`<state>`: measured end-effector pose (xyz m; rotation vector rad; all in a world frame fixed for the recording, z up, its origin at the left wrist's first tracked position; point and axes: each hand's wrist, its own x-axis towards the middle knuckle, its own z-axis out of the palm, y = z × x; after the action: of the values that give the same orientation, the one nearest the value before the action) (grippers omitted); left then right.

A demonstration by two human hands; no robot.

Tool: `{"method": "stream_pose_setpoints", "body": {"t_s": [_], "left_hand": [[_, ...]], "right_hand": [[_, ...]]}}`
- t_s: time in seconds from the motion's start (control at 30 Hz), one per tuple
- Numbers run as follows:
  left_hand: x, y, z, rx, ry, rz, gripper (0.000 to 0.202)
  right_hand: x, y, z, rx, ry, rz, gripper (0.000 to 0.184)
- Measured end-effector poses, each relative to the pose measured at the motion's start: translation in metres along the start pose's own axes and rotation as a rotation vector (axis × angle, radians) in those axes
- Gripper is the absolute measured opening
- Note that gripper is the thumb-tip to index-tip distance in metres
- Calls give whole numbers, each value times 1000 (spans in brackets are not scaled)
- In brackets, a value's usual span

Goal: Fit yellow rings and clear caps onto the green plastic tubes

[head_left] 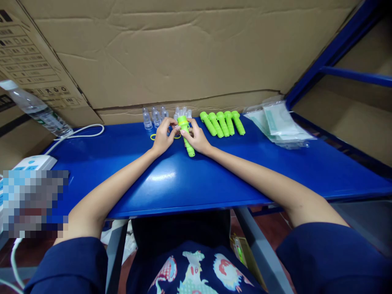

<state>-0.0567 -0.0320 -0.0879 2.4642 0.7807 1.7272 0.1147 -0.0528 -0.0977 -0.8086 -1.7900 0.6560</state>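
My right hand [198, 138] is wrapped around a bright green plastic tube [186, 134] that lies tilted over the blue table [171, 179]. My left hand [163, 134] pinches at the tube's top end; what its fingertips hold is too small to make out. A yellow ring [153, 136] lies on the table just left of my left hand. Behind my hands stand several small clear caps [154, 116]. A row of several more green tubes [223, 122] lies to the right of my right hand.
Clear plastic bags [280, 122] lie at the table's back right. A water bottle [33, 108] leans at the far left, above a white power strip [32, 163] and its cable [82, 132]. Cardboard [171, 53] walls the back. A blue rack frame [333, 53] stands on the right.
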Motion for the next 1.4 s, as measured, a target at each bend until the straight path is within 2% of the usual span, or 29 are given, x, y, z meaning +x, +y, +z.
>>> {"method": "stream_pose_setpoints", "body": {"t_s": [0.1,0.23,0.4,0.77,1.07,1.27,1.4], "left_hand": [[-1,-1,1,-12,7,0,27],[-2,-3,4,-32,13,-68,32],[-2,0,4,-69,-57,-77,30],[-4,-5,4,-33,-51,-45,26],[-3,-5,2,-31,-48,-56,26],[-1,-1,1,-36,-55,-41,32],[-2,-3,3,-53,-56,-88,32]], "right_hand": [[1,-3,0,15,1,19,62],[2,-3,-1,106,-24,106,67],[1,-2,-3,102,-16,153,57],[3,1,0,40,-96,101,55],[2,4,-1,58,-143,150,47],[1,2,-1,67,-131,157,57],[2,-2,0,98,-115,169,50]]}}
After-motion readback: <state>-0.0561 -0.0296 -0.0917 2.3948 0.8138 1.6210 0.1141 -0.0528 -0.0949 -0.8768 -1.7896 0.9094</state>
